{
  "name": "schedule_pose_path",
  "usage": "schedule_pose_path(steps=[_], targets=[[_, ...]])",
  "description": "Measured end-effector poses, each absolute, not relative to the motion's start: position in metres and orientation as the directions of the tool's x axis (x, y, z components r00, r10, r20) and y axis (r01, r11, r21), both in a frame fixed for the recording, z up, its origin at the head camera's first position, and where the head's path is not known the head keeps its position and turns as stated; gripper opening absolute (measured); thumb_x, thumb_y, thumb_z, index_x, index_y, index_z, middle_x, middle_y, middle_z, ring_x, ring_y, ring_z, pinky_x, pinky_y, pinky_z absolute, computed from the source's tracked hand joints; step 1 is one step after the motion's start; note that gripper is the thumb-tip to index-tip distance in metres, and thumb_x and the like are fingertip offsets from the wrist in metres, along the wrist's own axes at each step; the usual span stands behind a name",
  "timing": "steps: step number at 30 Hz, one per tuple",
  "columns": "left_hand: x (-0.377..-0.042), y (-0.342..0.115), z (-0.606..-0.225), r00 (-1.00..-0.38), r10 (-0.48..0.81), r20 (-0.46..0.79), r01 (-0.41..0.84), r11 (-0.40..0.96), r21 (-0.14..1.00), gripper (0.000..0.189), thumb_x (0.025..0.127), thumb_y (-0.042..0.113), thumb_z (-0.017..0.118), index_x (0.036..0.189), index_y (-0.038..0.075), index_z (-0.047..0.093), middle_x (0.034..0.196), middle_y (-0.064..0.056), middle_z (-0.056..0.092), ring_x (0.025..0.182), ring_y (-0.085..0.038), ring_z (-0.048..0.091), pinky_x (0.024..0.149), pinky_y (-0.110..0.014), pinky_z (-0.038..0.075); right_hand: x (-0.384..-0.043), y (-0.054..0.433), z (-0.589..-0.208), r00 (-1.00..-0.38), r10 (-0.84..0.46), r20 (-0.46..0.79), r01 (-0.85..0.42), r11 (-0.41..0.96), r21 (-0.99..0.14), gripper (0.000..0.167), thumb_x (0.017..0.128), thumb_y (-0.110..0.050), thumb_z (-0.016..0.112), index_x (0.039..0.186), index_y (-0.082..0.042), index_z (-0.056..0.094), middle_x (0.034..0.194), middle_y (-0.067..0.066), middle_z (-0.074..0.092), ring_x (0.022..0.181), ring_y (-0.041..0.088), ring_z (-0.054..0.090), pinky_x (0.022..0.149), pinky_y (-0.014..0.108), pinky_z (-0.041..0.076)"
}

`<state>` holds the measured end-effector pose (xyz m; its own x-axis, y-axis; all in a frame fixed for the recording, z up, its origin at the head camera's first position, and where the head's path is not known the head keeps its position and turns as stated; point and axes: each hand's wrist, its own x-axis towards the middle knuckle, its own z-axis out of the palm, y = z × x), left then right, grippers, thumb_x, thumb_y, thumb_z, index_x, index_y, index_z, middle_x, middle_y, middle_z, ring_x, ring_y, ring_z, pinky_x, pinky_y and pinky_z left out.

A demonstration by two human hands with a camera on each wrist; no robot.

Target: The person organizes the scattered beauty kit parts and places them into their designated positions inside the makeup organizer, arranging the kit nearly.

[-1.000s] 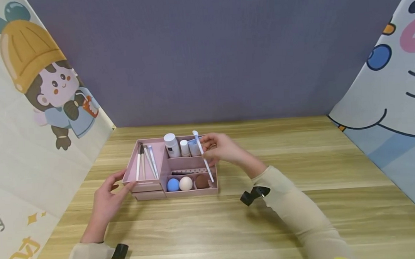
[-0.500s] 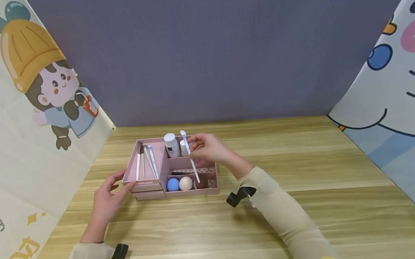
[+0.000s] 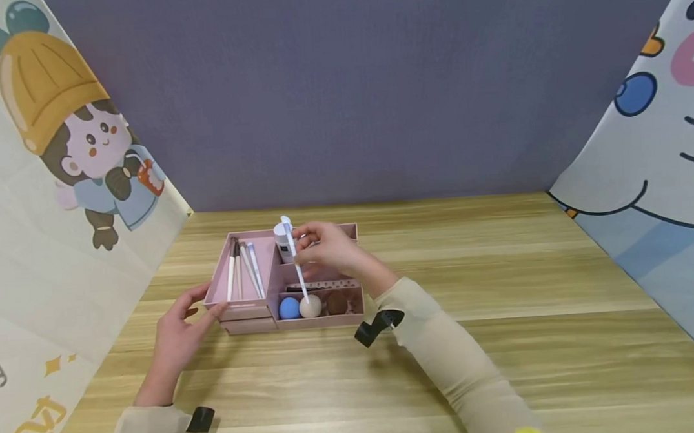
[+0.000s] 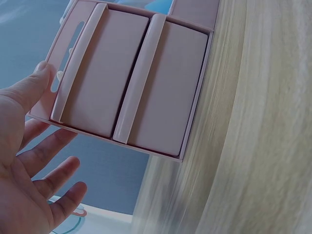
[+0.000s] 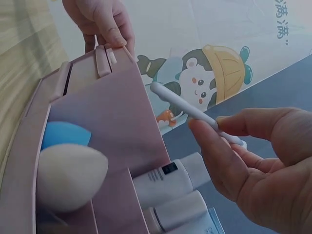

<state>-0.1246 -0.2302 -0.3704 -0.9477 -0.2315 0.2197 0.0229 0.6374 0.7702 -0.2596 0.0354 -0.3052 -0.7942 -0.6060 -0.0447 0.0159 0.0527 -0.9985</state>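
Note:
A pink makeup organizer [image 3: 247,325] stands on the table. My left hand [image 3: 180,333] holds its front left corner, thumb on the front face above two drawers and fingers along the side; the ring and little fingers hang free in the left wrist view. Between thumb and fingertips, my right hand [image 3: 331,249] pinches a slim white makeup brush [image 3: 298,270], tilted, its wider head up, over the organizer's middle. Several brushes [image 3: 256,269] lie in the left top tray. Blue [image 3: 289,308], cream [image 3: 311,308] and brown [image 3: 336,302] makeup sponges sit in the front compartments.
A white bottle [image 5: 168,180] stands in the back compartment beside a smaller white-capped bottle [image 5: 180,209] and a light blue tube [image 5: 210,225], partly hidden by my right hand in the head view. A dark thin item [image 3: 296,289] lies in the middle slot. A grey-purple panel [image 3: 342,113] rises behind the wooden table [image 3: 500,268].
My right hand has carried the white brush leftward, from over the organizer's right side to its middle, close to the white bottle. My left hand has stayed at the corner.

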Motion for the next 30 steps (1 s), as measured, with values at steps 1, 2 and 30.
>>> schedule_pose_path(steps=[1, 2, 30], targets=[[-0.125, -0.230, -0.371, -0.948, -0.228, 0.221, 0.027, 0.638, 0.770, 0.052, 0.095, 0.027, 0.070, 0.137, -0.001, 0.054, 0.134, -0.023, 0.058, 0.119, -0.030, 0.051, 0.094, -0.034, 0.039, -0.259, 0.033, -0.305, -0.793, -0.607, -0.048, 0.024, 0.048, -0.999, 0.047, 0.083, 0.016, 0.063, 0.129, 0.010, 0.051, 0.090, 0.010, 0.056, 0.070, 0.022, 0.062, 0.066, 0.041, 0.061], [-0.125, -0.230, -0.371, -0.948, -0.226, 0.223, 0.029, 0.638, 0.769, 0.052, 0.096, 0.027, 0.070, 0.137, -0.001, 0.054, 0.134, -0.023, 0.058, 0.119, -0.030, 0.051, 0.094, -0.034, 0.039, -0.259, 0.031, -0.304, -0.792, -0.609, -0.050, 0.029, 0.045, -0.999, 0.047, 0.084, 0.016, 0.063, 0.129, 0.010, 0.051, 0.090, 0.009, 0.055, 0.070, 0.022, 0.062, 0.065, 0.040, 0.061], [-0.126, -0.232, -0.370, -0.954, -0.221, 0.204, 0.015, 0.643, 0.766, 0.053, 0.095, 0.028, 0.070, 0.137, -0.002, 0.054, 0.135, -0.024, 0.056, 0.122, -0.034, 0.050, 0.095, -0.040, 0.039, -0.265, -0.033, -0.299, -0.787, -0.609, -0.096, 0.161, -0.053, -0.986, 0.046, 0.086, 0.020, 0.058, 0.130, 0.014, 0.048, 0.085, 0.008, 0.055, 0.063, 0.020, 0.061, 0.056, 0.032, 0.059]])
